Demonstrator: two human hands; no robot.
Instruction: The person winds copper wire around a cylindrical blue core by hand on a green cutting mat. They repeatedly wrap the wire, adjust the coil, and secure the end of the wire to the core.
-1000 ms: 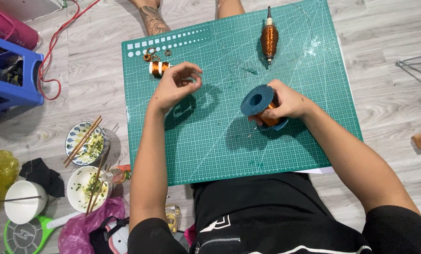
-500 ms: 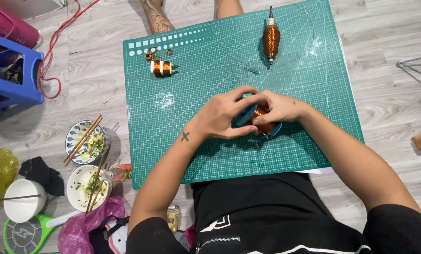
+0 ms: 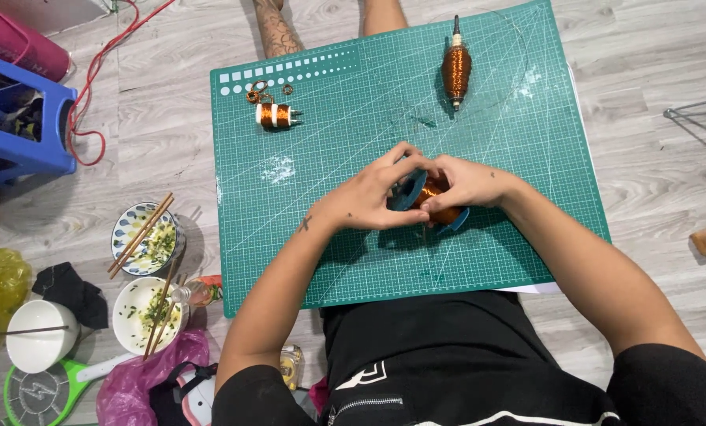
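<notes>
Gripping a blue spool of copper wire (image 3: 432,201) over the green cutting mat (image 3: 353,237).
Left hand (image 3: 369,197) and right hand (image 3: 467,185) close around it from both sides, steadying it.

Wooden floor (image 3: 653,158); green cutting mat (image 3: 353,118); bowls (image 3: 144,237)
</notes>
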